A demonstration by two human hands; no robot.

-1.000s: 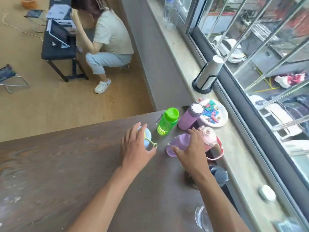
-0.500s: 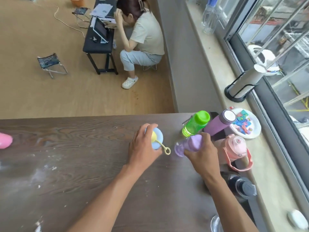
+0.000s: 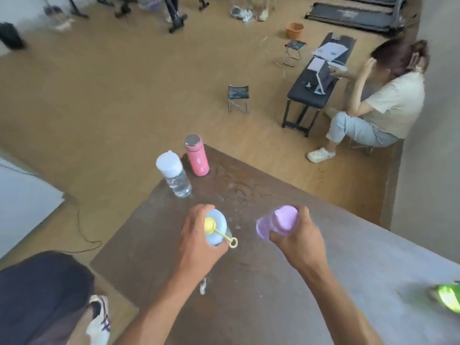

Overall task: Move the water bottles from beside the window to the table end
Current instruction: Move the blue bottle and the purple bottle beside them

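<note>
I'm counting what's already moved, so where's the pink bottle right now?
In the head view, the pink bottle stands upright at the table's far corner, just right of the clear bottle, beyond both hands.

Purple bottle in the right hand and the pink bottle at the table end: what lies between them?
Only bare, whitish-smudged tabletop separates purple bottle from pink bottle, per head view.

I've swung away from the window; both bottles, blue [image 3: 216,226] and purple [image 3: 278,221], now ride mid-frame toward the table's end [image 3: 159,220].
</note>
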